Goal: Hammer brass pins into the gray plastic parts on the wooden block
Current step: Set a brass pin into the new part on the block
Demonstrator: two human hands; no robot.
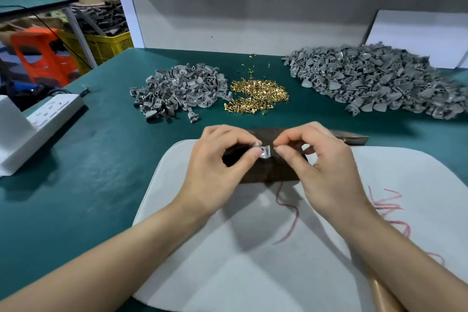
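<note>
2 hands over the wooden block [268,172], which sits on a white pad [228,273]. L hand [215,162] pinches one gray part [265,152], thumb + index. R hand [326,159] fingertips pinched together right beside it, can't tell if a pin's in there. Brass pins [258,96] heaped behind, btwn small gray pile [177,91] and big gray pile [374,83].
</note>
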